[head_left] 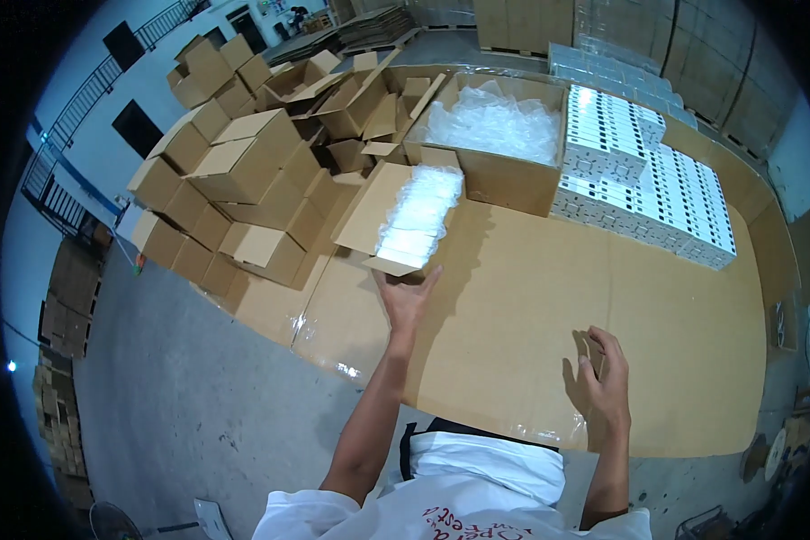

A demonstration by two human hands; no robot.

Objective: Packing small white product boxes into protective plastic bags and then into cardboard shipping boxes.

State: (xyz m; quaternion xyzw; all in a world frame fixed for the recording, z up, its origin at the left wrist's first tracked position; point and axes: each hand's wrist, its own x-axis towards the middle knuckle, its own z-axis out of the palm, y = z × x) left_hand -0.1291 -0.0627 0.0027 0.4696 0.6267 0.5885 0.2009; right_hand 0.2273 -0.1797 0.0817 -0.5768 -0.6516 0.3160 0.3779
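Note:
My left hand is at the near end of an open cardboard box, thumb at one side and fingers at the other, gripping that end. Inside the box lies a row of white items covered in clear bubble wrap. The box's flaps stand outward, one wide flap leaning to the left. My right hand hovers over the right part of the cardboard-covered table, holding nothing, its fingers loosely curled and apart from the thumb.
A large carton of clear bubble wrap stands behind the box. White boxes with dark markings are stacked at the back right. Closed brown cartons are piled at the left, with open empty ones behind. A raised cardboard edge borders the table.

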